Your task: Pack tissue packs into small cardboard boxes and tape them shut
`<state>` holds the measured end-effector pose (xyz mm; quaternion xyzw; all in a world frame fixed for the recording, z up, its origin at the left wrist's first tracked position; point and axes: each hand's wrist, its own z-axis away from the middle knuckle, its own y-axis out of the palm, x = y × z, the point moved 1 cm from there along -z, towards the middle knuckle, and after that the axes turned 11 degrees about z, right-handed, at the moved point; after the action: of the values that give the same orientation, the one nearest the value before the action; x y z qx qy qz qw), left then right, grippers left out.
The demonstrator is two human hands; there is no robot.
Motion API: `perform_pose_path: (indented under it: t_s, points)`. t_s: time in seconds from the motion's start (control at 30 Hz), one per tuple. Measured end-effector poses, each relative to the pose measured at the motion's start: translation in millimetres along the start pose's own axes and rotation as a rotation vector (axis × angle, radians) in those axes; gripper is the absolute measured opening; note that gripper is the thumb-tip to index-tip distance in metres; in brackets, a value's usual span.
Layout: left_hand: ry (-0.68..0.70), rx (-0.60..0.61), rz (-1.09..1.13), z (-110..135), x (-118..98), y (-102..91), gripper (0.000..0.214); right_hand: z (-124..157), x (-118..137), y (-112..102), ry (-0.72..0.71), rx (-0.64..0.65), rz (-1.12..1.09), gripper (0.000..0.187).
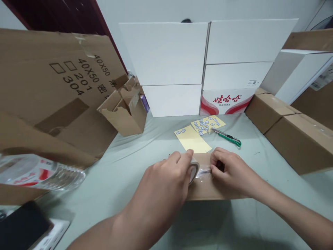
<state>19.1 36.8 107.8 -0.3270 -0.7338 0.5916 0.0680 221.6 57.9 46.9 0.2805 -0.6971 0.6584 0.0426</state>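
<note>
A roll of clear packing tape (194, 171) is gripped in my left hand (166, 177), with the fingers wrapped round its far side. Beneath both hands lies a small brown cardboard box (208, 192). A shiny strip of tape (203, 172) runs across its top from the roll towards my right hand (230, 170). The thumb and index finger of that hand are pinched at the strip's other end, and the exact grip is partly hidden. Just beyond the box are a yellow sticker sheet (192, 138), a second sheet with several small labels (208, 124) and a green utility knife (229, 137).
White cartons (171, 69) stand along the back. A large brown carton (52, 80) and an open small box (132, 114) are at left. Nearer lie a water bottle (47, 173) and a black phone-like slab (24, 225). Long brown boxes (293, 128) line the right side.
</note>
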Motion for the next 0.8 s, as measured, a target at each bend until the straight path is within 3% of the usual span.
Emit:
perform_pose_path:
  t_s: [0.2, 0.33, 0.47, 0.57, 0.7, 0.8]
  points:
    - [-0.012, 0.18, -0.028, -15.8, -12.9, 5.1, 0.021, 0.2, 5.8, -0.6, -0.01, -0.014, 0.086, 0.018]
    - [0.017, 0.131, -0.03, -18.6, -13.6, 8.4, 0.018, -0.9, 4.9, 1.7, -0.045, -0.03, 0.152, 0.021]
    - [0.065, 0.011, -0.013, -10.6, -8.2, 6.0, 0.029, -3.2, 4.9, 0.4, -0.076, 0.013, 0.22, 0.019]
    - [0.055, -0.114, 0.2, 4.8, 3.6, 4.4, 0.036, -6.2, 7.4, -3.0, -0.061, 0.07, 0.254, 0.018]
    - [-0.176, -0.258, 0.581, 30.7, 27.9, 15.7, 0.03, -9.7, 11.1, -6.1, -0.017, 0.11, 0.3, 0.019]
    - [-0.29, -0.216, 0.768, 45.1, 39.4, 31.4, 0.02, -9.2, 11.1, -5.9, -0.015, 0.109, 0.3, 0.017]
